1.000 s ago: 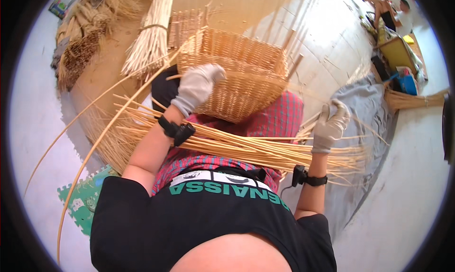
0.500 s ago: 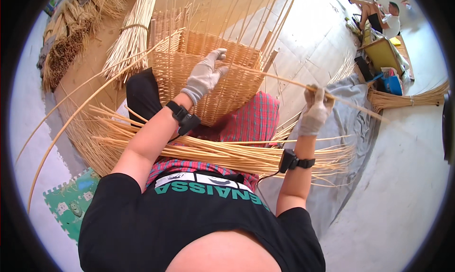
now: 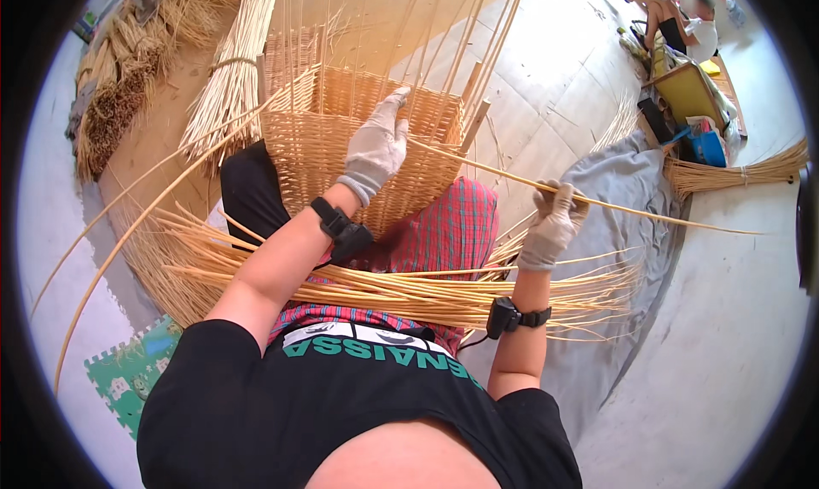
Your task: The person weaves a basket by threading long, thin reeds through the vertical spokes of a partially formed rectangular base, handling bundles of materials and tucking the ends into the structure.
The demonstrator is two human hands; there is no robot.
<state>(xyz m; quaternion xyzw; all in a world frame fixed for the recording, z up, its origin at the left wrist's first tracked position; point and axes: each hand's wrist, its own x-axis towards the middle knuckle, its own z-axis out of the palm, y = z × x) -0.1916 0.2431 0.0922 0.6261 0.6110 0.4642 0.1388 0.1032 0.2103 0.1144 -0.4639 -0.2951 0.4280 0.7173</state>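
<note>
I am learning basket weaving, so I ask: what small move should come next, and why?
Perhaps the right hand should guide the long cane past one of the upright stakes: it grips the cane, which stretches loose to the right of the basket, while the left hand is at the near rim.

Out of sight: floor of the basket point(image 3: 328, 165), tips of tall stakes point(image 3: 502, 24).

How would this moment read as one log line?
left hand: at basket, near side | right hand: gripping cane | cane: running from basket past right hand | bundle: across lap
</note>
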